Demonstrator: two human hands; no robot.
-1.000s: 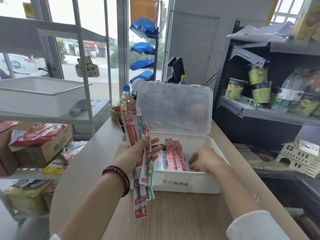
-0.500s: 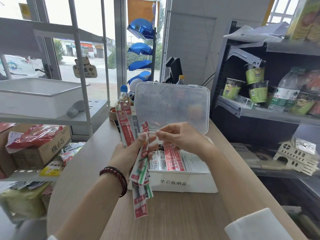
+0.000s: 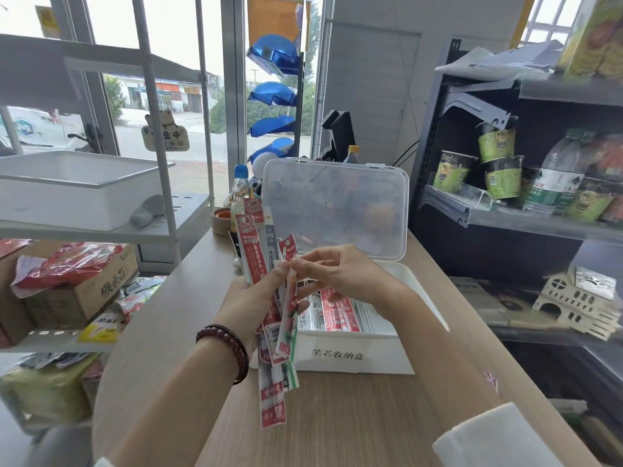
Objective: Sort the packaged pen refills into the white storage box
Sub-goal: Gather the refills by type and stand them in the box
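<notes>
My left hand [image 3: 251,303], with a bead bracelet on the wrist, grips a fanned bunch of long red-and-white pen refill packs [image 3: 256,251] upright in front of the white storage box [image 3: 357,357]. My right hand [image 3: 340,274] pinches the top of one refill pack [image 3: 288,318] in that bunch, just above the box's left end. The box stands on the wooden counter with its clear lid [image 3: 337,207] propped open behind. Several refill packs [image 3: 337,313] lie side by side inside it.
A bottle with a blue cap [image 3: 240,190] and a tape roll [image 3: 220,221] stand behind the bunch. A white tray [image 3: 77,190] sits on the left rack above a cardboard box [image 3: 81,288]. Shelves with cups and bottles [image 3: 505,173] line the right.
My right hand has come up out of the box and moved left to the bunch in my left hand, where it now pinches one pack. The left hand has stayed roughly in place.
</notes>
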